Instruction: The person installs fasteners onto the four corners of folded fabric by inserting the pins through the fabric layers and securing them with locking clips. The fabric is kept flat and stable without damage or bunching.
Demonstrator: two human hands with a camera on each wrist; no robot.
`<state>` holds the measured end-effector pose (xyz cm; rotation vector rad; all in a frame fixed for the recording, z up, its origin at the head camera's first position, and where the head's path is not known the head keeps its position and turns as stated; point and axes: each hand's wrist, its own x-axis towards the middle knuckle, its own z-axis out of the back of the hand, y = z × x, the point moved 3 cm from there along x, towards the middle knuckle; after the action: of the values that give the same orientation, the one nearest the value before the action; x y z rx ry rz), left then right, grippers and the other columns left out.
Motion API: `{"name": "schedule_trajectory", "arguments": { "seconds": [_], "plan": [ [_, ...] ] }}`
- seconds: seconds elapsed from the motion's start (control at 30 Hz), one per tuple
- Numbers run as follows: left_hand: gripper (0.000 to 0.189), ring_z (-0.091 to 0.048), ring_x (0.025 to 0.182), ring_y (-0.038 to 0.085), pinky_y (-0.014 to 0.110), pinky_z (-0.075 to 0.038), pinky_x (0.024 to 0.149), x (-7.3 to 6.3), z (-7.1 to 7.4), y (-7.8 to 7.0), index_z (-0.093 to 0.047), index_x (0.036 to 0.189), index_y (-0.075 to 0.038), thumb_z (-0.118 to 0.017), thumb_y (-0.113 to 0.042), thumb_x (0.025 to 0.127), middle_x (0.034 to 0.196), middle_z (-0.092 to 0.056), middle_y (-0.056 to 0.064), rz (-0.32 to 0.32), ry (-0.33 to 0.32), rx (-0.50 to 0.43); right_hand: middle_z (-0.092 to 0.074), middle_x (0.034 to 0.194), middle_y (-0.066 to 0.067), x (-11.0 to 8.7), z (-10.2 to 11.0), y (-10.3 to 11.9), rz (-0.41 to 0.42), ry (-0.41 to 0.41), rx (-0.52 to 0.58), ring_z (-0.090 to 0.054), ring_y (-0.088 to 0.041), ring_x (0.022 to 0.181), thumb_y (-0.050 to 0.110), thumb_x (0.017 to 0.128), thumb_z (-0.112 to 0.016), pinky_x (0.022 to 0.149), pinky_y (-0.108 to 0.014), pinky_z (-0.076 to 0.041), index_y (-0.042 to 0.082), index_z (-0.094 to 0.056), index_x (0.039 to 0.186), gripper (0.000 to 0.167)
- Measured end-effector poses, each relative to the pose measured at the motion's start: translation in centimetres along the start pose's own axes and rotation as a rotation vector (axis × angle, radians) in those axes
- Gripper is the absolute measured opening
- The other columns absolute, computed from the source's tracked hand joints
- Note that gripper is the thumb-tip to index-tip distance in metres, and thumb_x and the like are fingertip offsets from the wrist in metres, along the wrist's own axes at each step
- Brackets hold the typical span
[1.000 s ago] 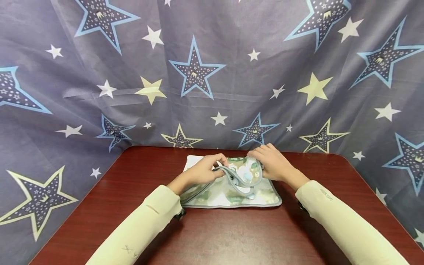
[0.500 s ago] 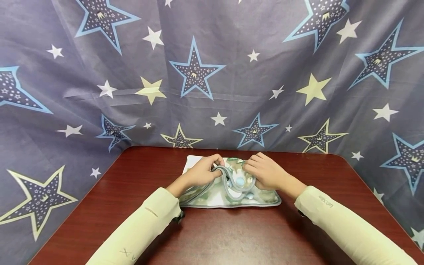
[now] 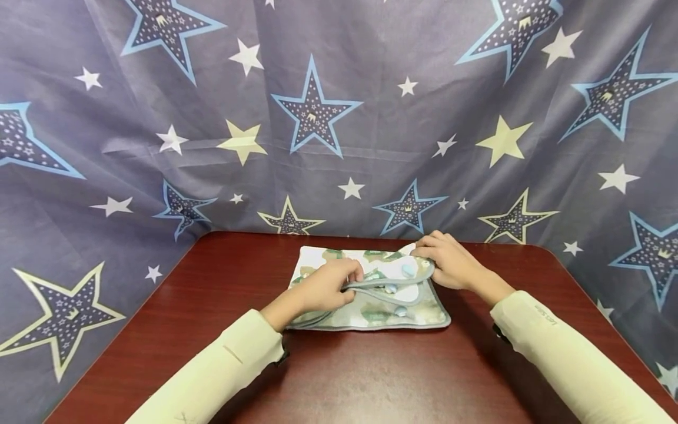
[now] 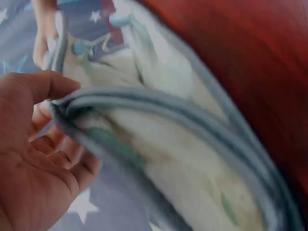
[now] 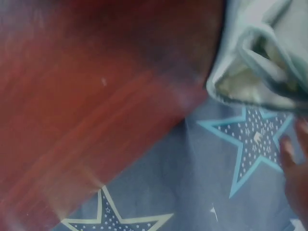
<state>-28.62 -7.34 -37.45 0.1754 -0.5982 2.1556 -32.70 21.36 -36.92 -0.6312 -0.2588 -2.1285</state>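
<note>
A folded cloth (image 3: 371, 315) printed in white, green and tan, with grey edge binding, lies on the table. Pale blue round snaps (image 4: 78, 47) dot its upper layers. Over the cloth's left half, my left hand (image 3: 328, 285) pinches bound edges between thumb and fingers. The left wrist view shows the bunched grey binding (image 4: 159, 103) running out from the left hand's fingertips. My right hand (image 3: 450, 259) grips the far right end of a raised flap (image 3: 405, 268), partly covering it. Only part of the right hand (image 5: 296, 178) appears in the right wrist view.
The dark red wooden table (image 3: 371, 377) extends around the cloth on all sides. Behind it hangs a grey-purple curtain (image 3: 339, 176) with star prints, close to the far table edge.
My right hand first moves left and nearer, then back right and farther, stretching the flap out rightward. The left hand drops slightly, and the loops of binding flatten.
</note>
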Motion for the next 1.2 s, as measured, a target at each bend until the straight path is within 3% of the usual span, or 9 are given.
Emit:
{"name": "schedule_trajectory", "arguments": {
  "seconds": [0.1, 0.27, 0.43, 0.57, 0.67, 0.83, 0.97, 1.07, 1.2],
  "plan": [
    [0.022, -0.051, 0.078, 0.011, 0.029, -0.045, 0.069, -0.1, -1.1, -1.1, -0.059, 0.096, -0.017, -0.070, -0.008, 0.079, 0.085, -0.052, -0.006, -0.011, 0.073, 0.093, -0.070, 0.108, 0.000, 0.0, 0.1, -0.2, -0.003, 0.118, 0.035, -0.055, -0.024, 0.098, 0.000, 0.072, -0.064, 0.078, -0.045, -0.044, 0.019, -0.079, 0.105, 0.040],
    [0.023, -0.050, 0.078, 0.010, 0.027, -0.043, 0.064, -0.5, -3.5, -1.8, -0.057, 0.094, -0.020, -0.072, -0.011, 0.080, 0.086, -0.050, -0.009, 0.025, 0.238, 0.203, -0.069, 0.110, -0.001, -0.5, -0.3, 0.2, 0.052, 0.263, 0.009, -0.056, -0.025, 0.100, 0.003, 0.074, -0.069, 0.076, -0.044, -0.044, 0.023, -0.081, 0.105, 0.039],
    [0.031, -0.050, 0.083, 0.010, 0.028, -0.044, 0.062, -1.0, -4.7, -1.9, -0.055, 0.098, -0.022, -0.074, -0.010, 0.077, 0.089, -0.051, -0.009, 0.061, 0.293, 0.276, -0.068, 0.110, 0.000, -1.7, -1.0, 0.6, 0.091, 0.318, -0.080, -0.055, -0.024, 0.102, 0.002, 0.069, -0.069, 0.076, -0.042, -0.043, 0.025, -0.081, 0.104, 0.043],
    [0.033, -0.048, 0.081, 0.010, 0.030, -0.043, 0.059, -1.8, -4.7, -1.9, -0.050, 0.096, -0.023, -0.076, -0.013, 0.079, 0.089, -0.047, -0.008, 0.103, 0.319, 0.309, -0.067, 0.104, 0.004, -2.5, -1.3, 1.4, 0.167, 0.302, -0.154, -0.053, -0.022, 0.098, 0.007, 0.061, -0.070, 0.074, -0.040, -0.039, 0.024, -0.077, 0.098, 0.041],
    [0.032, -0.047, 0.080, 0.010, 0.030, -0.042, 0.058, -2.2, -4.6, -2.0, -0.048, 0.095, -0.023, -0.076, -0.017, 0.082, 0.088, -0.045, -0.008, 0.108, 0.318, 0.324, -0.066, 0.101, 0.006, -2.9, -1.3, 2.5, 0.241, 0.287, -0.228, -0.052, -0.021, 0.096, 0.023, 0.058, -0.080, 0.075, -0.041, -0.038, 0.021, -0.071, 0.096, 0.039],
    [0.028, -0.049, 0.079, 0.011, 0.031, -0.042, 0.059, -2.3, -4.4, -2.3, -0.048, 0.094, -0.022, -0.073, -0.015, 0.083, 0.086, -0.044, -0.008, 0.089, 0.287, 0.322, -0.065, 0.104, 0.003, -3.3, -1.4, 4.7, 0.377, 0.264, -0.319, -0.054, -0.021, 0.097, 0.049, 0.061, -0.085, 0.082, -0.042, -0.039, 0.016, -0.065, 0.108, 0.061],
    [0.028, -0.052, 0.080, 0.012, 0.032, -0.044, 0.060, -2.2, -4.5, -2.3, -0.050, 0.096, -0.021, -0.073, -0.015, 0.082, 0.087, -0.046, -0.008, 0.100, 0.291, 0.337, -0.064, 0.103, 0.001, -3.7, -1.3, 5.8, 0.410, 0.203, -0.306, -0.055, -0.020, 0.095, 0.031, 0.068, -0.081, 0.082, -0.040, -0.040, 0.012, -0.062, 0.116, 0.056],
    [0.033, -0.057, 0.086, 0.014, 0.034, -0.047, 0.060, -2.4, -4.7, -2.2, -0.052, 0.100, -0.021, -0.077, -0.016, 0.079, 0.091, -0.050, -0.007, 0.123, 0.292, 0.364, -0.065, 0.098, 0.001, -4.1, -1.0, 5.5, 0.338, 0.156, -0.255, -0.057, -0.019, 0.089, 0.014, 0.067, -0.076, 0.082, -0.038, -0.041, 0.009, -0.060, 0.121, 0.056],
    [0.039, -0.061, 0.090, 0.021, 0.038, -0.050, 0.059, -2.9, -4.7, -1.6, -0.054, 0.105, -0.018, -0.080, -0.014, 0.076, 0.096, -0.055, -0.004, 0.163, 0.280, 0.438, -0.068, 0.092, -0.001, -4.6, -0.5, 4.7, 0.245, 0.131, -0.217, -0.059, -0.017, 0.083, 0.004, 0.064, -0.073, 0.082, -0.036, -0.043, 0.002, -0.056, 0.132, 0.070]
  ]
}}
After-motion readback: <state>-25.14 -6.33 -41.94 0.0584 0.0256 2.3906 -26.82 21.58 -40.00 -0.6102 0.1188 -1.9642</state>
